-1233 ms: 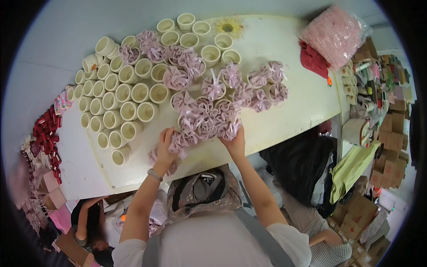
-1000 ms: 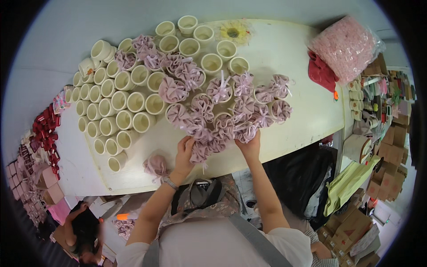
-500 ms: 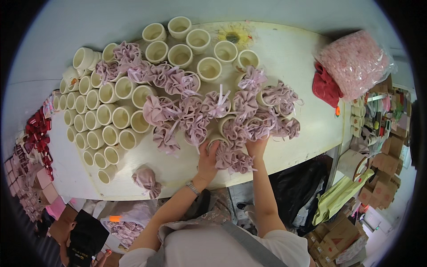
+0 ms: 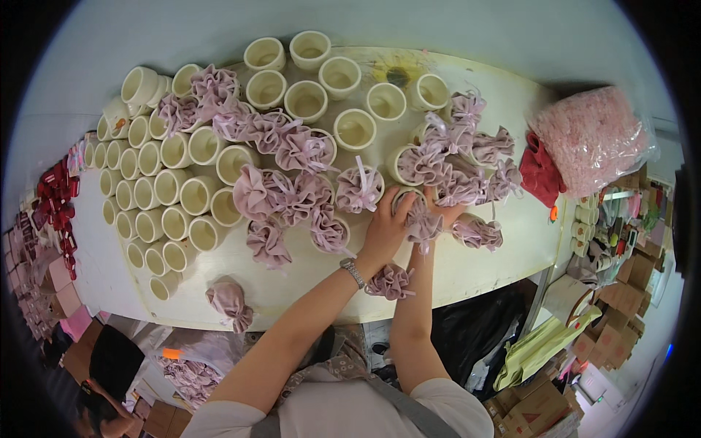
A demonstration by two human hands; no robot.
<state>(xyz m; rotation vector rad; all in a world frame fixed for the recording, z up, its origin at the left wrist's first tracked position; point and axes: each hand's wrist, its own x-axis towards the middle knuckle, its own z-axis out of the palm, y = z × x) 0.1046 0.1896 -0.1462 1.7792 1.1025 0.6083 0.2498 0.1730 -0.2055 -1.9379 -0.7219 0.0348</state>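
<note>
My left hand (image 4: 387,230) is closed round a cream cup (image 4: 400,197) holding a ruffled pink fabric pouch (image 4: 422,223) with ribbon. My right hand (image 4: 442,213) is beside it, partly hidden by that pouch, against the cluster of pouch-topped cups (image 4: 456,186); I cannot make out what its fingers hold. More ribboned pouches (image 4: 299,197) sit in cups left of my hands. One pouch cup (image 4: 387,281) stands near my left wrist, and a loose pouch (image 4: 230,299) lies at the table's front.
Several plain cream cups (image 4: 177,186) cover the left and back of the white table (image 4: 511,244). A bag of pink shredded filler (image 4: 588,135) and red cloth (image 4: 540,168) lie at the back right. A co-worker (image 4: 102,409) is at lower left, near boxes.
Both hands have moved up and to the right, with the right cluster of pouch cups shifted toward the back. A pouch cup is left behind near my left wrist.
</note>
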